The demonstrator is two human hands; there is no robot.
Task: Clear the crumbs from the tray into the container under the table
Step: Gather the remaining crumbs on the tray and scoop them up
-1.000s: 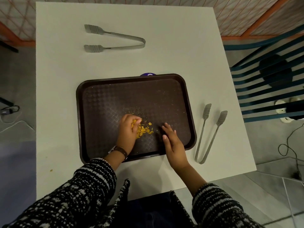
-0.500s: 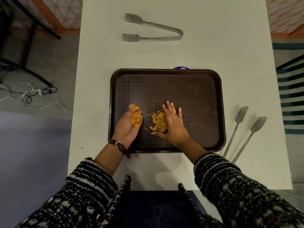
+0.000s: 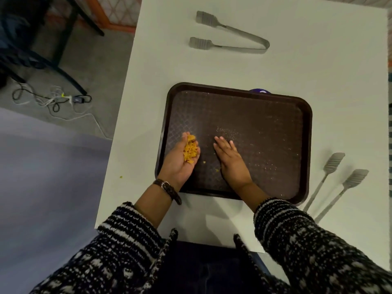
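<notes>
Left hand (image 3: 180, 164): I see it palm up, fingers (image 3: 185, 141) together, carrying crumbs (image 3: 190, 151).
Right hand (image 3: 232, 162): fingers (image 3: 222, 147) pressed together, flat on the tray (image 3: 265, 124).

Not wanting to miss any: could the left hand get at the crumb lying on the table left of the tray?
Probably not cleanly: the path to the stray crumb is bare table, but the left hand lies palm-up, cupping yellow crumbs.

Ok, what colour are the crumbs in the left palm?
Orange-yellow. The crumbs lie heaped in the left hand, seen best in the head view.
</notes>
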